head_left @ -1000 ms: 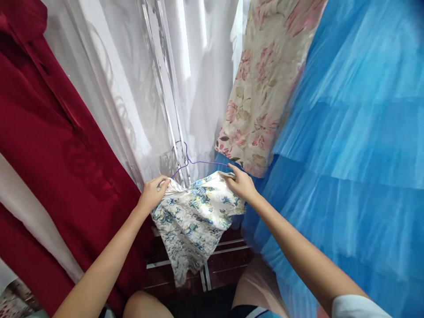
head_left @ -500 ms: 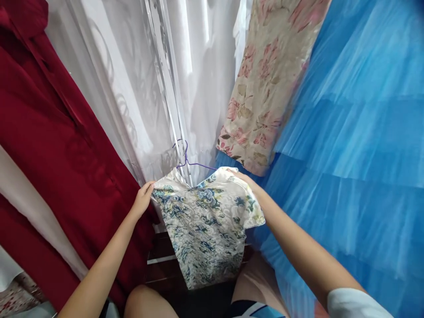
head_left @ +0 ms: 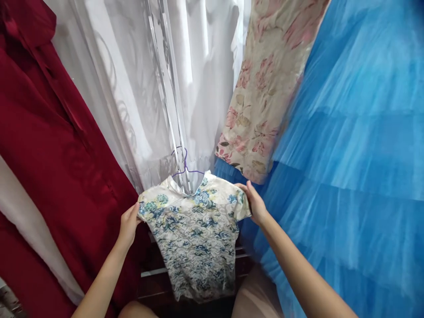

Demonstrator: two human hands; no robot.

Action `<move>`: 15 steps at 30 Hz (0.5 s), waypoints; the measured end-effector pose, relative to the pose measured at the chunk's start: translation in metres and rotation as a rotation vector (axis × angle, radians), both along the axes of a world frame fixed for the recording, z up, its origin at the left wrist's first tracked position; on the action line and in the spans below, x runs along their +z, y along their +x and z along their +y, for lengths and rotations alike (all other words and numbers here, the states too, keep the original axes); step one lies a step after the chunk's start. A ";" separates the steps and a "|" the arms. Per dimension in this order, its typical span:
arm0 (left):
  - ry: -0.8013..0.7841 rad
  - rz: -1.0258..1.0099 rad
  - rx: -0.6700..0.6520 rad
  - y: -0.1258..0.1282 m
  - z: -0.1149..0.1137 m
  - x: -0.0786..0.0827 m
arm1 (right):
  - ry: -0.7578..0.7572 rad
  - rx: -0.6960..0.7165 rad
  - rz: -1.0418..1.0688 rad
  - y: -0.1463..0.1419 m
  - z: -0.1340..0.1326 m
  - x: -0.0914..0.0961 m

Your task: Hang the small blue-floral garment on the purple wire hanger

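Observation:
A short-sleeved floral blouse [head_left: 198, 238], white with blue, green and yellow flowers, hangs on a purple hanger [head_left: 195, 171]. The hanger's hook is at a white metal stand [head_left: 172, 84]; whether it is hooked on there I cannot tell. My left hand [head_left: 128, 223] pinches the sleeve edge on the left, thumb on top. My right hand [head_left: 254, 203] grips the other sleeve, its fingers partly behind the cloth. Between my hands the blouse is spread wide, its neckline facing up and its hem hanging low between my knees.
A dark red garment [head_left: 66, 145] hangs at the left. White curtains [head_left: 208, 88] cover the back. To the right hang a beige cloth with pink flowers [head_left: 255, 119] and a tiered blue tulle skirt [head_left: 357, 176]. Dark floor [head_left: 152, 289] shows below.
My right hand has moved from the blouse's shoulder near the hanger out to its sleeve. My left hand is slightly lower and further left. The blouse now lies straighter and wider.

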State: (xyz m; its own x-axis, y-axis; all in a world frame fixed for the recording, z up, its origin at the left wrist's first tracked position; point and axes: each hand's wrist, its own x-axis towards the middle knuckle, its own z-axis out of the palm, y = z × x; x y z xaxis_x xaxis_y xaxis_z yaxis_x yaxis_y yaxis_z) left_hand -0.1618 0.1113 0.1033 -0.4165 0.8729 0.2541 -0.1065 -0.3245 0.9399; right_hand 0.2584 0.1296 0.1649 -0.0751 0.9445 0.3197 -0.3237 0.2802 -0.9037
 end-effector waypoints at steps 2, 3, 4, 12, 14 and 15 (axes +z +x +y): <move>0.059 -0.193 -0.020 0.004 -0.004 0.010 | 0.077 -0.011 -0.093 0.000 -0.012 0.005; 0.098 -0.284 -0.033 0.007 -0.005 0.019 | 0.091 -0.013 -0.116 -0.002 -0.017 0.008; 0.140 -0.349 -0.050 0.011 -0.006 0.031 | 0.089 -0.022 -0.109 -0.005 -0.021 0.012; 0.253 0.294 0.082 0.041 -0.015 0.109 | -0.065 -0.366 0.173 -0.019 -0.050 0.026; 0.334 0.725 0.312 0.051 -0.020 0.103 | 0.000 -0.485 0.119 -0.023 -0.080 0.017; 0.381 0.936 0.353 0.057 -0.022 0.096 | 0.037 -0.509 0.066 -0.026 -0.099 0.011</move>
State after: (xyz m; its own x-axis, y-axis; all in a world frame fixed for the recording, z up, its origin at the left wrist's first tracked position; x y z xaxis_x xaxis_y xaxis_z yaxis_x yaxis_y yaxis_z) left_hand -0.1046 0.0897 0.1993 -0.1277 0.5364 0.8342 0.7620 -0.4854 0.4287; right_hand 0.2319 0.0301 0.1755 0.4131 0.8440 0.3420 -0.1943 0.4486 -0.8724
